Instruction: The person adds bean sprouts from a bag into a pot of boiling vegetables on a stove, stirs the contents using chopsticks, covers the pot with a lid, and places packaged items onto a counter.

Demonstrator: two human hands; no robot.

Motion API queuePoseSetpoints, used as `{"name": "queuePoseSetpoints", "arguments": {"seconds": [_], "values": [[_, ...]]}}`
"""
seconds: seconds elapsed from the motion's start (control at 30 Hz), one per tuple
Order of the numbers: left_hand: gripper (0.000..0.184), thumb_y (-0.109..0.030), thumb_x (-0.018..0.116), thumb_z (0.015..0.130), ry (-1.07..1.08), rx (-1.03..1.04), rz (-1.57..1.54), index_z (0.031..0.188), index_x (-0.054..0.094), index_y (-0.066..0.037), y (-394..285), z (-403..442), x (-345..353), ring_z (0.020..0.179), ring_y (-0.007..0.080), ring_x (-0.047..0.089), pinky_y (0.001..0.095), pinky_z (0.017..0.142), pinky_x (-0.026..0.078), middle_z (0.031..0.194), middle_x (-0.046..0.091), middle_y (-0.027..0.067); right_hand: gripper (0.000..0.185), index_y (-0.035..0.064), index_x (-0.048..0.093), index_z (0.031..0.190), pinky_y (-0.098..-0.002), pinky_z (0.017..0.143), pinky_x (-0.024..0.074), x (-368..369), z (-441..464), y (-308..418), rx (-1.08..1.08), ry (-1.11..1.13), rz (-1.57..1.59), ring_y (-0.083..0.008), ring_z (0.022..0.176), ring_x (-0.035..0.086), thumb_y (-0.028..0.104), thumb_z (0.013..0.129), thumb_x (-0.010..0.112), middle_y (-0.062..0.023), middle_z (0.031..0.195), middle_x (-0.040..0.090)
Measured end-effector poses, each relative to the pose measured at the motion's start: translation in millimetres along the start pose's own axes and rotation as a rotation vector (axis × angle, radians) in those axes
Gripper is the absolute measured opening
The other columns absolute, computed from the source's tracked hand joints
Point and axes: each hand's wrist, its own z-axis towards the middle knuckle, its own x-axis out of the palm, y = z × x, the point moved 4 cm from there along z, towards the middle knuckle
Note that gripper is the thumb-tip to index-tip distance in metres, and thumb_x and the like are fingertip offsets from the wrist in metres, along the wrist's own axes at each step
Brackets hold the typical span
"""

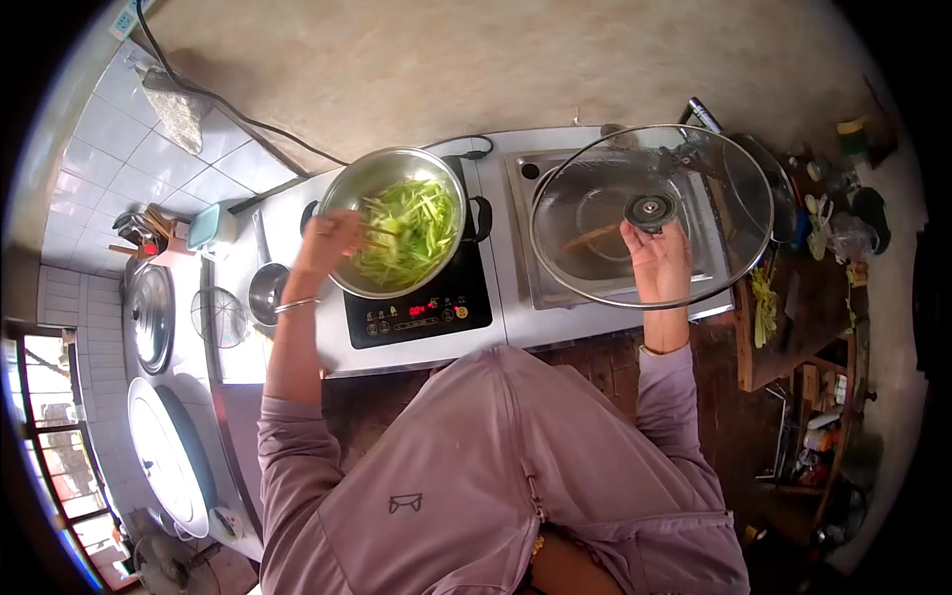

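Observation:
A steel pan (347, 183) with dark side handles sits on a black induction cooktop (421, 322) whose red display is lit. Green shredded vegetables (412, 233) fill much of the pan. At the pan's left rim, my left hand (332, 241) is closed around thin chopsticks (382, 230) that reach into the vegetables. My right hand (658, 256) grips the dark knob (651, 210) of a large clear glass lid (729, 248). The lid is held above the sink (531, 268), and a brown wooden utensil (592, 236) shows through the glass.
Left of the pan are a small saucepan (266, 290), a wire strainer (219, 316) and a teal-lidded container (204, 229). A large covered wok (151, 315) stands farther left. At the right, a wooden table (793, 332) holds vegetables and other items.

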Motion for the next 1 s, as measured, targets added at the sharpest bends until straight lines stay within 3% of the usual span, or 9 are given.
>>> {"name": "queuePoseSetpoints", "arguments": {"seconds": [0.17,0.3,0.37,0.5,0.57,0.7,0.83,0.97,1.0], "values": [[0.019,-0.012,0.05,0.086,-0.123,0.183,-0.148,0.091,0.058,0.004,-11.5,6.5,-0.3,0.058,0.0062,0.049,0.0207,0.051,0.04,0.07,0.056,0.0015,0.025,0.004,0.052,0.105,-0.0321,0.076,0.0479,-6.7,-6.6,4.9,-0.006,0.025,-0.004,-0.0174,0.09,0.054,0.018,0.085,0.052,-0.0065,0.1,0.056],[0.022,-0.017,0.053,0.084,-0.084,0.483,0.504,0.093,0.058,0.003,-8.1,-12.7,28.7,0.069,0.0102,0.056,0.0241,0.059,0.044,0.077,0.062,0.0065,0.024,0.0041,0.052,0.105,-0.0342,0.076,0.0482,-15.3,-19.6,5.8,-0.033,-0.024,0.024,-0.0192,0.09,0.055,0.017,0.086,0.05,-0.0078,0.1,0.056],[0.02,-0.016,0.052,0.085,-0.028,0.103,0.285,0.093,0.06,0.001,-14.4,-24.0,11.1,0.063,0.0073,0.051,0.0218,0.056,0.041,0.073,0.059,0.0019,0.024,0.0041,0.051,0.105,-0.0349,0.076,0.0483,-31.3,-31.8,8.9,-0.076,-0.058,0.014,-0.0199,0.09,0.055,0.018,0.086,0.05,-0.0082,0.101,0.056],[0.02,-0.015,0.049,0.086,-0.098,0.258,-0.084,0.094,0.059,0.0,-40.3,-41.4,-17.8,0.066,0.0072,0.05,0.0196,0.059,0.039,0.073,0.057,0.0006,0.026,0.0031,0.05,0.108,-0.037,0.077,0.0478,-65.7,-66.2,19.5,-0.126,-0.129,0.049,-0.0221,0.092,0.055,0.017,0.086,0.051,-0.0094,0.104,0.055],[0.02,-0.014,0.049,0.085,0.026,0.244,0.234,0.091,0.058,0.003,-15.2,-44.7,-17.6,0.073,0.0093,0.051,0.021,0.065,0.041,0.078,0.057,0.0041,0.027,0.0022,0.05,0.108,-0.0362,0.076,0.0482,-71.0,-95.2,29.6,-0.125,-0.29,0.018,-0.0221,0.089,0.056,0.016,0.085,0.051,-0.0093,0.1,0.057],[0.026,-0.016,0.044,0.088,-0.221,0.317,-0.163,0.105,0.053,0.002,-34.3,-81.7,-43.6,0.086,0.0167,0.058,0.0274,0.072,0.046,0.096,0.06,0.0103,0.029,-0.0009,0.048,0.11,-0.0336,0.072,0.0495,-121.2,-152.9,38.1,-0.193,-0.438,-0.118,-0.0204,0.086,0.057,0.015,0.086,0.051,-0.0092,0.098,0.058],[0.028,-0.016,0.042,0.09,-0.225,0.364,0.168,0.104,0.053,0.005,-17.8,-94.9,-27.5,0.081,0.0146,0.057,0.0238,0.07,0.044,0.094,0.059,0.0098,0.028,-0.0002,0.05,0.108,-0.0344,0.072,0.0508,-153.5,-212.9,40.5,-0.204,-0.652,-0.101,-0.0211,0.084,0.059,0.014,0.085,0.054,-0.0095,0.097,0.058],[0.034,-0.023,0.041,0.09,-0.406,0.457,-0.056,0.101,0.054,0.007,-46.5,-123.9,5.7,0.077,0.0163,0.055,0.0267,0.068,0.045,0.095,0.058,0.0122,0.025,0.0001,0.052,0.106,-0.0342,0.072,0.0512,-168.1,-259.1,56.9,-0.275,-0.708,-0.158,-0.0202,0.082,0.059,0.013,0.084,0.054,-0.0083,0.097,0.059],[0.038,-0.03,0.043,0.089,-0.312,0.446,0.001,0.106,0.051,0.003,-52.0,-131.0,18.2,0.092,0.0204,0.056,0.0287,0.071,0.046,0.101,0.057,0.0147,0.025,0.0007,0.052,0.106,-0.0358,0.07,0.051,-175.1,-268.3,61.2,-0.298,-0.729,-0.167,-0.0211,0.082,0.059,0.013,0.084,0.055,-0.0086,0.096,0.059]]}}
